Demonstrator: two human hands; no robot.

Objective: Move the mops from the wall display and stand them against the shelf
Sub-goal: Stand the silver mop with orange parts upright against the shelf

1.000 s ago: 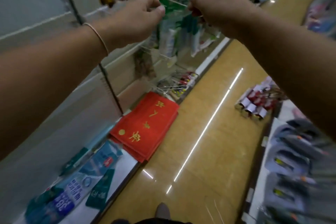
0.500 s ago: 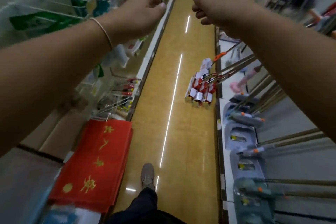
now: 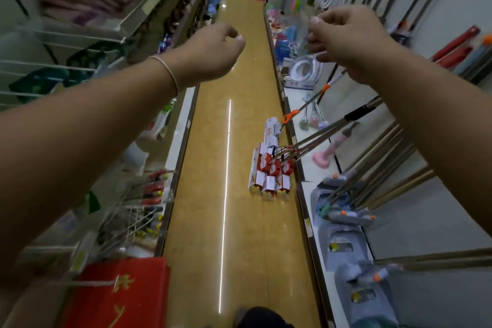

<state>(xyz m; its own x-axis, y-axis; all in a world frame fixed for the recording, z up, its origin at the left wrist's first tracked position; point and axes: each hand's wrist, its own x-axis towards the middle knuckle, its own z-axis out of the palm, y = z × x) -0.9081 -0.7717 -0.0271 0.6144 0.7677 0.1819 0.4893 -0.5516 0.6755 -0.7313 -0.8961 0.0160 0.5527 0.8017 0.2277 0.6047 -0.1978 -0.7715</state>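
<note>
Several mops with red-and-white packaged heads (image 3: 269,173) stand on the aisle floor, and their metal handles (image 3: 319,138) lean right against the shelf edge (image 3: 299,194). More mops with grey flat heads (image 3: 343,214) and long poles sit on the right wall display. My left hand (image 3: 213,53) is raised over the aisle with curled fingers and holds nothing. My right hand (image 3: 346,37) is raised beside it near the right shelving, also curled and holding nothing. Neither hand touches a mop.
Wire racks of packaged goods (image 3: 53,69) line the left side, with a stack of red mats (image 3: 119,298) at the lower left. The yellow floor (image 3: 207,194) runs ahead between the shelves. A pink plunger (image 3: 330,152) stands on the right shelf. My leg (image 3: 261,318) shows at the bottom.
The view has swung from the left racks to look down the aisle. Both hands left the rack, moved apart and now hold nothing; the floor mops came into view.
</note>
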